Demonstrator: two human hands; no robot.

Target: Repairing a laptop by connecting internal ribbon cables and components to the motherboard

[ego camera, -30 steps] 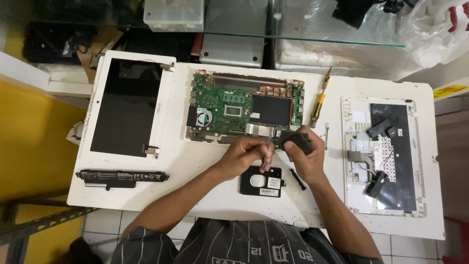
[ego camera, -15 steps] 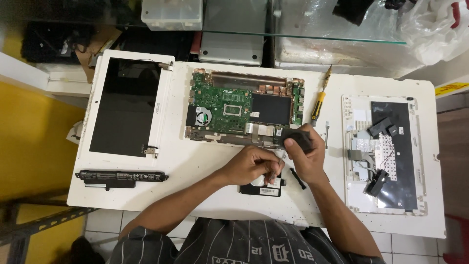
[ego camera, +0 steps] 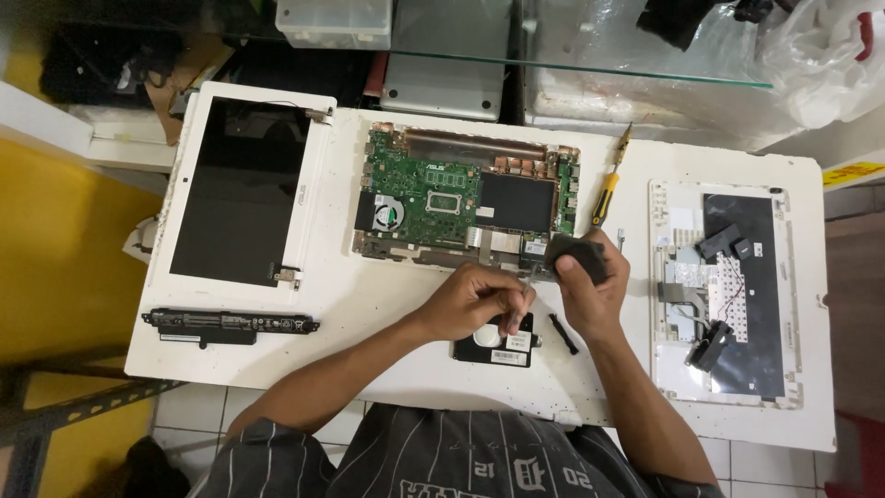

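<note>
Fingers of the right hand (ego camera: 590,290) grasp a small black part (ego camera: 579,256); the left hand (ego camera: 475,302), clenched, hovers above the hard drive (ego camera: 498,349), near the motherboard (ego camera: 433,198).

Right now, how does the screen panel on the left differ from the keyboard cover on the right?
The screen panel shows one smooth, dark, bare face, while the keyboard cover lies with its inner side up, showing metal sheet, wires and a black patch. Loose black parts rest on the keyboard cover; nothing lies on the screen panel. The screen panel lies slightly tilted and overhangs the table's left corner; the keyboard cover lies straight. Both have white frames and lie flat, untouched by either hand.
</note>
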